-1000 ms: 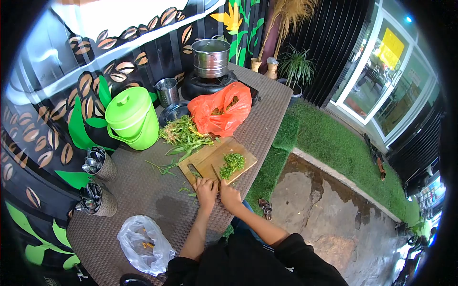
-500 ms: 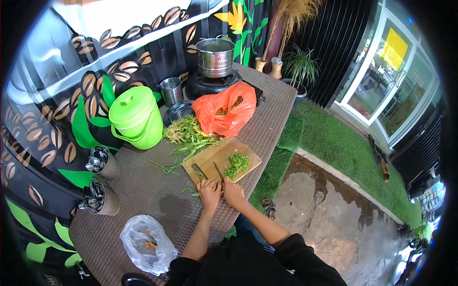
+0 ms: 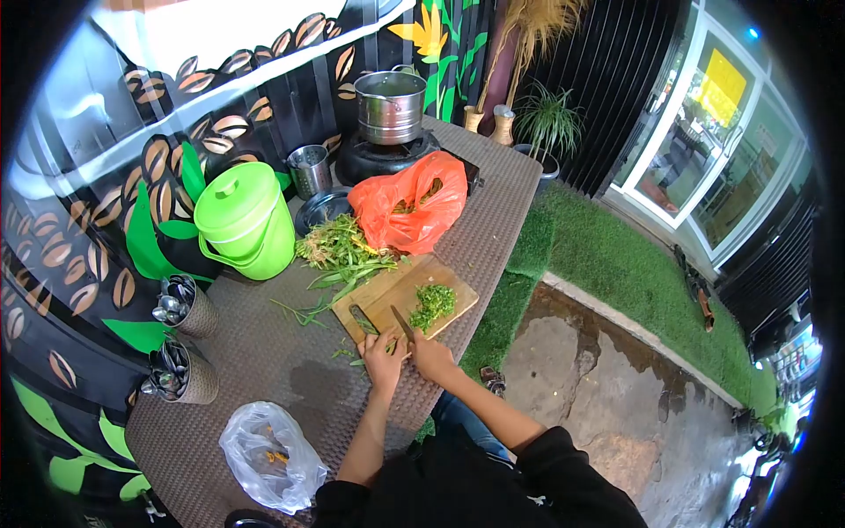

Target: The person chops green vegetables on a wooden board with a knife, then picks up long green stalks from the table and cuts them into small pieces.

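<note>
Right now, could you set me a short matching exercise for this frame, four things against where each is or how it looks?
Things:
1. Knife
2. Chopped greens
3. Metal pot
4. Lime-green bucket

Places and states:
A. Covered with a lid
B. In the grip of the right hand
C. Standing on the black burner
D. Heaped on the cutting board

Pairs: 1-B, 2-D, 3-C, 4-A
</note>
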Demonstrator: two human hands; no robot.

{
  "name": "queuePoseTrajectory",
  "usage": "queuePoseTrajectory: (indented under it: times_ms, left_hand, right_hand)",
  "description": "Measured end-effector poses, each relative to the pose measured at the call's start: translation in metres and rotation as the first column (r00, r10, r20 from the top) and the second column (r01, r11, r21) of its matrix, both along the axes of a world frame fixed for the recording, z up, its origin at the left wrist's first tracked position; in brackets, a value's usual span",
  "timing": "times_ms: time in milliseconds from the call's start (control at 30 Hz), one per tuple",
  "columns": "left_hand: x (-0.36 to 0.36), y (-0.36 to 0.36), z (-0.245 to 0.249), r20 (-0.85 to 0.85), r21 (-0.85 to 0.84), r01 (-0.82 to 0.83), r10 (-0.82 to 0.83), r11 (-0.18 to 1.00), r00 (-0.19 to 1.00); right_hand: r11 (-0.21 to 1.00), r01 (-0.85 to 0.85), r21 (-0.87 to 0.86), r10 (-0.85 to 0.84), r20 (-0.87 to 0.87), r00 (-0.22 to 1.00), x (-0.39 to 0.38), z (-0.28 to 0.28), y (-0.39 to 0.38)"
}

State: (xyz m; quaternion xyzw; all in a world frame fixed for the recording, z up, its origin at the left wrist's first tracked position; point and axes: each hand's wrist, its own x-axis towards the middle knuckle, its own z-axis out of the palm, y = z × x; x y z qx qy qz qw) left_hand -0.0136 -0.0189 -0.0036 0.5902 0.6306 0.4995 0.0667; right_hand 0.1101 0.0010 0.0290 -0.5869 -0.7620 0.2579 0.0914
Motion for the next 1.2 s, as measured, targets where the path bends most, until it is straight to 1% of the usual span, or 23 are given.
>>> queuePoseTrajectory:
  times_ms: [33,100,233,300,333,400,433,500,533,600,633,700,733,800,833,900,933,1000,1033,1100,1133,1200]
  left_hand:
    - [0.000,0.001,-0.001,0.003,0.002,0.000,0.000,1.000,1.000]
    - [0.000,0.001,-0.002,-0.026,-0.019,-0.034,0.034,0.999,0.999]
    - [0.002,-0.004,0.006,-0.033,-0.038,-0.038,0.037,0.999,0.999]
    - [0.002,-0.004,0.009,-0.074,-0.068,-0.070,0.065,0.995,0.995]
    - [0.001,-0.003,0.008,-0.078,-0.065,-0.068,0.063,0.996,0.995]
    - [0.001,-0.003,0.005,-0.025,-0.072,-0.052,0.050,0.996,0.998]
    - [0.001,-0.002,0.004,-0.022,-0.069,-0.052,0.051,0.996,0.998]
    - [0.002,-0.002,0.005,-0.013,-0.010,-0.029,0.029,1.000,1.000]
    - [0.003,-0.003,0.008,-0.009,-0.012,-0.033,0.033,0.999,0.999]
    - [0.002,-0.007,0.014,-0.187,-0.005,-0.034,0.033,0.999,0.982]
    - [0.002,-0.009,0.015,-0.192,-0.011,-0.033,0.030,0.999,0.981]
    - [0.005,-0.010,0.014,-0.275,0.018,-0.026,0.030,1.000,0.961]
    - [0.005,-0.010,0.013,-0.277,0.018,-0.022,0.026,1.000,0.960]
    - [0.005,-0.012,0.011,-0.205,-0.018,-0.022,0.017,1.000,0.979]
    - [0.005,-0.013,0.011,-0.205,-0.020,-0.018,0.013,1.000,0.979]
    - [0.005,-0.012,0.015,-0.065,-0.067,0.003,-0.008,0.998,0.998]
    - [0.004,-0.012,0.018,-0.064,-0.063,0.003,-0.007,0.998,0.998]
    - [0.000,-0.011,0.023,-0.028,-0.135,0.029,-0.033,0.990,0.999]
    - [-0.003,-0.010,0.020,-0.031,-0.132,0.027,-0.031,0.991,0.999]
    - [-0.008,-0.004,0.015,-0.036,-0.135,0.114,-0.119,0.984,0.992]
    - [-0.009,-0.002,0.013,-0.036,-0.131,0.117,-0.123,0.984,0.992]
    - [-0.010,-0.001,0.011,-0.039,-0.158,0.121,-0.128,0.980,0.991]
  right_hand:
    - [1.000,0.000,0.002,0.000,0.003,1.000,-0.001,-0.002,-0.005]
    - [0.998,0.059,0.018,-0.061,0.112,0.992,-0.006,-0.008,-0.019]
    - [0.999,0.045,0.024,-0.046,0.088,0.995,-0.013,-0.010,-0.006]
    - [0.999,-0.001,0.036,0.002,-0.021,1.000,-0.009,-0.002,0.004]
    - [0.999,0.002,0.039,-0.001,-0.025,1.000,-0.007,0.003,0.002]
    - [1.000,-0.011,-0.009,0.011,0.021,1.000,-0.003,0.014,-0.006]
    - [1.000,-0.011,-0.007,0.011,0.024,1.000,-0.005,0.004,-0.009]
    - [0.993,0.075,0.095,-0.081,0.067,0.994,-0.013,-0.011,-0.020]
    - [0.993,0.071,0.093,-0.078,0.071,0.994,-0.013,-0.012,-0.018]
    - [0.997,0.046,0.061,-0.049,0.056,0.997,-0.015,-0.010,-0.010]
    - [0.997,0.048,0.054,-0.050,0.051,0.997,-0.013,-0.011,-0.005]
    - [0.994,-0.057,0.096,0.058,-0.003,0.998,-0.004,-0.010,0.004]
    - [0.994,-0.053,0.097,0.053,-0.005,0.999,-0.004,-0.010,0.001]
    - [0.992,-0.007,0.125,0.001,0.053,0.999,-0.004,-0.015,-0.010]
    - [0.992,-0.003,0.124,-0.003,0.053,0.999,-0.007,-0.019,-0.018]
    - [0.972,0.042,0.231,-0.070,0.115,0.991,-0.013,-0.024,-0.028]
    - [0.971,0.042,0.235,-0.070,0.116,0.991,-0.014,-0.023,-0.026]
    - [0.975,0.091,0.202,-0.125,0.158,0.980,-0.017,-0.021,-0.018]
    - [0.975,0.090,0.206,-0.123,0.155,0.980,-0.016,-0.019,-0.015]
    - [0.975,0.081,0.206,-0.110,0.135,0.985,-0.010,-0.016,-0.005]
    - [0.974,0.084,0.210,-0.114,0.135,0.984,-0.008,-0.016,-0.002]
    - [0.978,0.022,0.209,-0.050,0.130,0.990,-0.004,-0.017,-0.001]
